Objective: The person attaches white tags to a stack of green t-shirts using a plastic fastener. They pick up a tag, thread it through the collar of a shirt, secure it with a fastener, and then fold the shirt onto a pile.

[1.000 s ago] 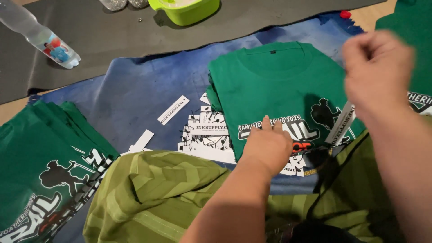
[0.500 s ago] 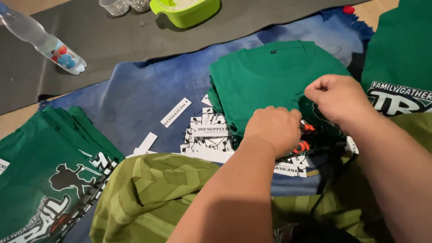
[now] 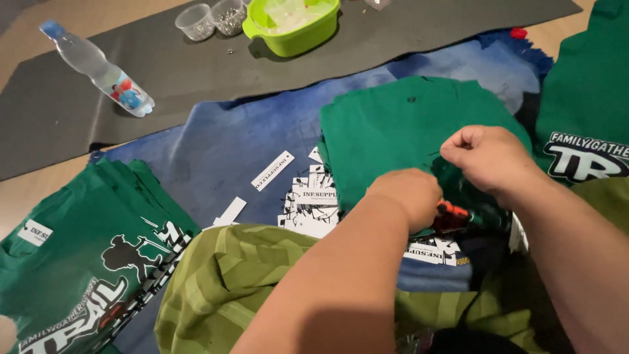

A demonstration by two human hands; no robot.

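Green shirt, folded, lies in the middle right of the frame on a blue cloth, and both hands are on its near edge. Left hand is curled shut, with its knuckles up, pressing on the shirt's edge; just past it a small tool with a red and black part pokes out, but I cannot tell for sure if this hand is the one holding it. Right hand is a closed fist just beside the left hand, pinching a bit of the green shirt. Under the shirt's near edge sits a heap of white paper tags, and two more white tags lie apart on the blue cloth to the left. At the top of the frame a lime green bowl stands on a dark mat, and it has something clear and shiny inside that I cannot make out. Next to the bowl are two little clear cups; one has tiny bits in it. A clear water bottle with a blue cap lies on its side at the upper left. A pile of green shirts with white print fills the lower left. Another green shirt with print lies at the right edge.
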